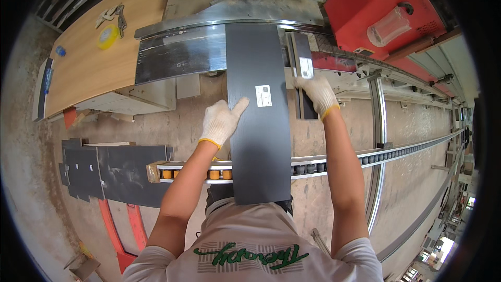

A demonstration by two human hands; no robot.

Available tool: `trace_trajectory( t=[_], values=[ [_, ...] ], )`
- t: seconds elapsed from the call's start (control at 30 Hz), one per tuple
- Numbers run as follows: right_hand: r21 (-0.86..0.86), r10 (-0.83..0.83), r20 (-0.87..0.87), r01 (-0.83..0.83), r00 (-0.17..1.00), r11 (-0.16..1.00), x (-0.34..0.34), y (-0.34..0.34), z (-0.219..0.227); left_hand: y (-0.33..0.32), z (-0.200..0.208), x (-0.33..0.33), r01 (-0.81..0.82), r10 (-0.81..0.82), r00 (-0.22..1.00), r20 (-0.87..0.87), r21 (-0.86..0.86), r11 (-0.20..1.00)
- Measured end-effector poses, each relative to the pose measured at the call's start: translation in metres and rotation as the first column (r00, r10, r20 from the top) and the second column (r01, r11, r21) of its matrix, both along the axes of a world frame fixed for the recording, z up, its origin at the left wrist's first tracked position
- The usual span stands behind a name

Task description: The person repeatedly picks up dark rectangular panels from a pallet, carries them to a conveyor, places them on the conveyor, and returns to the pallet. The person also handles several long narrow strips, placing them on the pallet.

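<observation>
A long dark grey panel [260,141] with a white label lies lengthwise before me. Its far end is on a metal machine bed [182,52] and its near end crosses a roller rail, reaching my waist. My left hand [222,120], in a white knit glove with a yellow cuff, is closed at the panel's left edge. Its thumb lies on top; the other fingers are partly hidden. Right of the panel are narrow dark strips [301,52], one labelled. My gloved right hand [317,94] is closed over the labelled strip's near part, fingertips by the label.
The roller rail [334,164] runs off to the right, with a metal post [378,109] crossing it. A red machine housing [386,10] stands far right. On the wooden table [141,15], left, lies yellow tape [108,36]. Dark panels [133,172] are stacked lower left above a red frame [136,227].
</observation>
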State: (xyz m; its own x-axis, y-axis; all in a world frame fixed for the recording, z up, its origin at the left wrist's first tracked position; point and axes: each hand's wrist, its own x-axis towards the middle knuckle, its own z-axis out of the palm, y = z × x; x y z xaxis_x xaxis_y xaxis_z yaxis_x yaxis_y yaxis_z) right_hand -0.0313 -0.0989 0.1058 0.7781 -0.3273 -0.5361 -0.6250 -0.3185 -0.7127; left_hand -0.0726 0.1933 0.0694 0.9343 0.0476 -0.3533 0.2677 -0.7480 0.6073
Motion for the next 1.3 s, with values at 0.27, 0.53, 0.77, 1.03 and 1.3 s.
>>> trace_trajectory(
  t=[0.27,0.53,0.77,1.03,1.3],
  values=[
    [0.081,0.050,0.162,-0.064,0.986,0.995,0.027,-0.001,-0.027,-0.009,-0.015,-0.005,-0.082,0.081,0.997,-0.018,-0.062,0.995],
    [0.060,0.041,0.223,-0.055,0.974,0.997,0.026,-0.018,-0.016,-0.033,0.011,0.019,-0.198,-0.036,0.837,0.546,0.364,0.910],
    [-0.139,0.176,0.125,-0.158,0.977,0.978,0.031,-0.054,-0.026,-0.131,0.009,0.099,0.374,-0.631,0.226,0.742,0.532,0.759],
    [0.441,-0.002,0.062,-0.026,0.998,0.897,-0.010,-0.069,-0.033,-0.166,-0.016,0.165,0.537,-0.923,0.163,0.350,0.753,0.380],
    [0.406,-0.067,0.085,0.027,0.994,0.913,-0.023,-0.026,-0.027,-0.166,-0.006,0.176,0.516,-0.895,0.234,0.381,0.731,0.446]
  ],
)
